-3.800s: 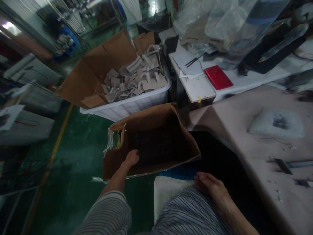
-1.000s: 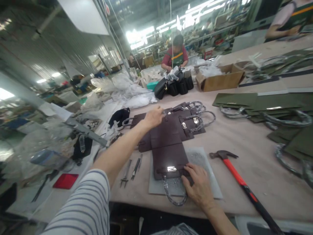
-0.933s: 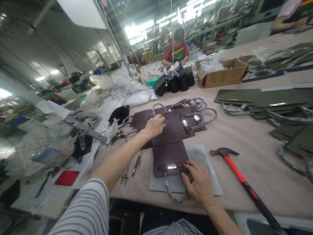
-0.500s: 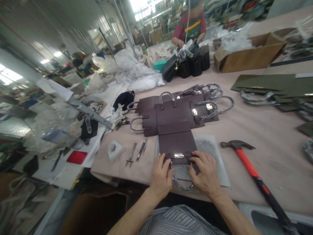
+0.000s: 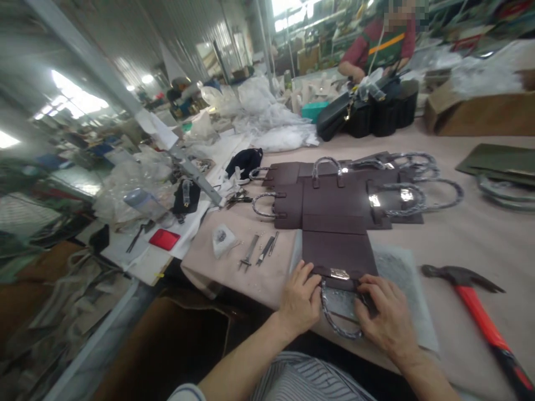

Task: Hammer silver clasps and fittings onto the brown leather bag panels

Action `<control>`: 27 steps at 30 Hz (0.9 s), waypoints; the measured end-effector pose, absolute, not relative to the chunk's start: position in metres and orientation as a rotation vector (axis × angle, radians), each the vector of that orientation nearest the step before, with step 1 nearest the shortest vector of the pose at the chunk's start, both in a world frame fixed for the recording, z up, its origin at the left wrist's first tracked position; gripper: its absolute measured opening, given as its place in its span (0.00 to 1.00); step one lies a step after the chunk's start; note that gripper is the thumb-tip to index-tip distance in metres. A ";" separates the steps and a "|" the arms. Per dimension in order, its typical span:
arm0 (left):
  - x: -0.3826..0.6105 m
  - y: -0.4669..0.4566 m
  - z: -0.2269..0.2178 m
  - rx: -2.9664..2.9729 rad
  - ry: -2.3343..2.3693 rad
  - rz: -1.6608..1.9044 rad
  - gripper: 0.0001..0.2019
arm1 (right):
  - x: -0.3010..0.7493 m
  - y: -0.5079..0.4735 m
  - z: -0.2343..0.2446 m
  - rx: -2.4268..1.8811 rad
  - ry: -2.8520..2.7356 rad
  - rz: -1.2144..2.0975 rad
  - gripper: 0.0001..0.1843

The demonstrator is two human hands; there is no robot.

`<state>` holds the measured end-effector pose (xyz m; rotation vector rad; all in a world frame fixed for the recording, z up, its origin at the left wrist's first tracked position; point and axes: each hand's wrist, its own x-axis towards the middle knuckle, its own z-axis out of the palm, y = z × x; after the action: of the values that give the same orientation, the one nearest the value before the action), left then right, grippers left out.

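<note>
A dark brown leather bag panel [image 5: 338, 250] lies in front of me, with a shiny metal clasp [image 5: 339, 273] near its front edge. Its plastic-wrapped handle [image 5: 334, 328] loops toward me. My left hand [image 5: 298, 298] is closed at the panel's left front corner, by one handle end. At the opposite corner, my right hand [image 5: 387, 312] has its fingers closed on the edge near the other handle end; the fingertips are partly hidden. Under the panel is a pale sheet-covered slab [image 5: 405, 278]. A claw hammer [image 5: 480, 312] with a red and black grip lies to the right.
More brown bag panels [image 5: 330, 195] with wrapped handles lie behind. Small metal tools [image 5: 265, 250] and a white packet [image 5: 222, 239] are on the left. Farther off are green panels [image 5: 497, 161], black bags [image 5: 376, 111], a cardboard box [image 5: 480, 111] and a co-worker [image 5: 376, 50].
My view has swung left, so everything sits farther right in the picture. Both hands stay at the panel's front corners, and the panel looks much the same.
</note>
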<state>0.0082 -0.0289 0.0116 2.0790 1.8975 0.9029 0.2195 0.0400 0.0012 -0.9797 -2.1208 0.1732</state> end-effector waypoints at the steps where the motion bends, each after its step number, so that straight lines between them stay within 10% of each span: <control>1: 0.008 -0.028 0.011 2.075 1.892 0.915 0.16 | 0.219 0.042 0.000 -0.977 -2.117 0.151 0.03; 8: -0.049 -0.017 0.027 1.852 2.096 1.043 0.15 | 0.215 0.047 -0.003 -0.956 -2.125 0.039 0.02; 17: -0.181 0.010 0.053 1.388 2.457 -0.066 0.16 | 0.212 0.041 0.001 -1.040 -2.125 0.108 0.02; 27: -0.201 0.016 0.047 1.272 2.194 0.219 0.07 | 0.212 0.036 0.005 -1.070 -2.113 0.206 0.05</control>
<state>-0.2009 0.0159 0.0466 1.2719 2.1939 0.2194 0.2115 0.0360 0.0051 -1.0701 -2.1126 0.2055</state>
